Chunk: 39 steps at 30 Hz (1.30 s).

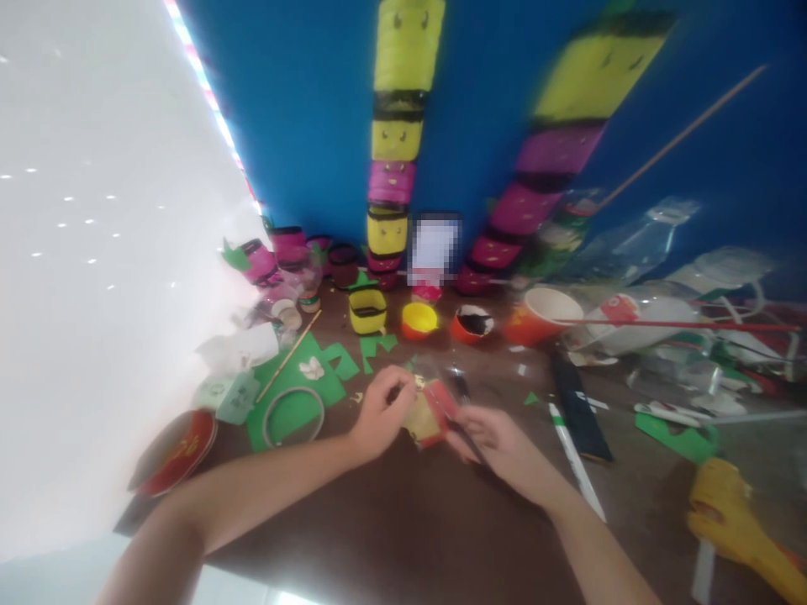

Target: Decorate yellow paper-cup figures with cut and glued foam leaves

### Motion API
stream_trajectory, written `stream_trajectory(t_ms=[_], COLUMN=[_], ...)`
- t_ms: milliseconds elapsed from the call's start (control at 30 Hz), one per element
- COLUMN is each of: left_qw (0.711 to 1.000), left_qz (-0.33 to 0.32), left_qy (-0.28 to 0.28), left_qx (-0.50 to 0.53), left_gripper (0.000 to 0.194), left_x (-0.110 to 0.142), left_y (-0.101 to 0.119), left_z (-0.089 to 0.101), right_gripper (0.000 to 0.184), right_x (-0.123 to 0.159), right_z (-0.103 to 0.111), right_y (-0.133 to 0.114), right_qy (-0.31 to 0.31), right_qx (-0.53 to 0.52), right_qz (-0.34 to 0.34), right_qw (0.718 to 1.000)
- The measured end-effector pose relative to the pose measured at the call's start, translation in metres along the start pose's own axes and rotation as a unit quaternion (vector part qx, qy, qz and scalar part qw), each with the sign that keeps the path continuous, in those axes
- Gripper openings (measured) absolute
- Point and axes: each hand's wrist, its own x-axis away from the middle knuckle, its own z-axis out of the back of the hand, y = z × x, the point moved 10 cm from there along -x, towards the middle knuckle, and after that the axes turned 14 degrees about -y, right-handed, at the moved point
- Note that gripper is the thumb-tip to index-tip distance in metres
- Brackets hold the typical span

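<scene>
Low over the brown table, my left hand is closed on the left edge of a small tan and red piece, whose exact kind is blurred. My right hand is at the red side of this piece, its fingers curled around a slim dark-handled tool. Blur hides the tool's working end, so I cannot tell its kind. Behind the hands stand a cup of yellow paint, a cup with black paint and a yellow container with black bands.
Green sheet scraps and a clear ring lie left. On the right are a white marker, a dark flat strip, a yellow glue gun and plastic bottles. Stacked yellow and pink containers rise against the blue wall.
</scene>
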Motion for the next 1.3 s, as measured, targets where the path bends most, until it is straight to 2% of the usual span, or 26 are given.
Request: stream_trajectory(t_ms=[300,667,1300], left_qw=[1.000,1.000,1.000], left_qz=[-0.002,-0.013,-0.013], left_qy=[-0.002,-0.004,-0.008], left_qx=[-0.013,-0.007,-0.010], left_gripper=[0.023,0.022,0.021], left_x=[-0.0003,-0.0005,-0.0011], left_y=[0.0011,0.0025,0.0021], left_z=[0.0000,-0.0004,-0.0016], right_gripper=[0.037,0.038,0.033], right_x=[-0.0012,-0.0013,-0.0009], right_z=[-0.0014,-0.0034,-0.0023], right_y=[0.0058,0.0017,0.0010], right_qy=[-0.010,-0.021,-0.011], right_qx=[-0.010,-0.015,-0.027], right_qz=[-0.005,-0.003,-0.003], right_qw=[1.000,1.000,1.000])
